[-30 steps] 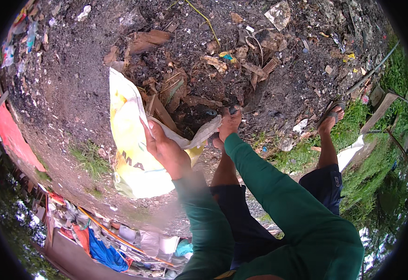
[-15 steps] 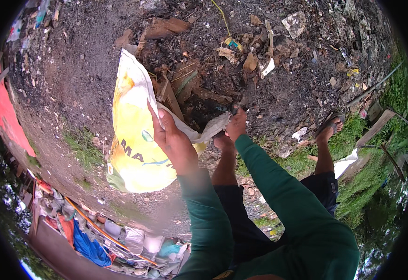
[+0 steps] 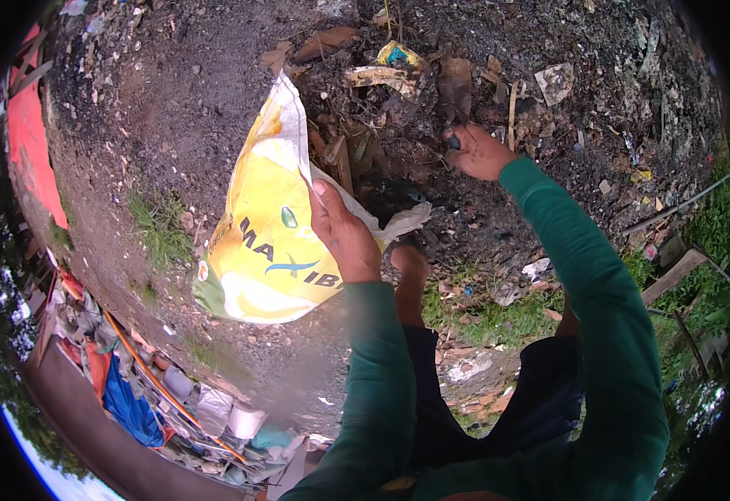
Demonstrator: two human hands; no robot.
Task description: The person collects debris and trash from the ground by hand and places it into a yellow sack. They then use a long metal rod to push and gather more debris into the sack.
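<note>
My left hand (image 3: 344,234) grips the rim of a yellow and white woven sack (image 3: 261,238), holding its mouth open over the dirt. My right hand (image 3: 475,152) reaches forward into a heap of dry leaves, sticks and scraps (image 3: 398,108); its fingers are curled on something small and dark that I cannot make out. Both arms wear green sleeves. My bare foot (image 3: 407,267) stands just below the sack's mouth.
Dark bare soil (image 3: 156,100) spreads to the upper left, with a grass tuft (image 3: 160,230). Grass and a wooden plank (image 3: 674,275) lie at right. A red sheet (image 3: 31,142) and a pile of coloured rubbish with a blue bag (image 3: 131,409) edge the lower left.
My right hand has moved away from the sack's mouth and up into the leaf heap. The view has shifted, so the sack now sits nearer the middle.
</note>
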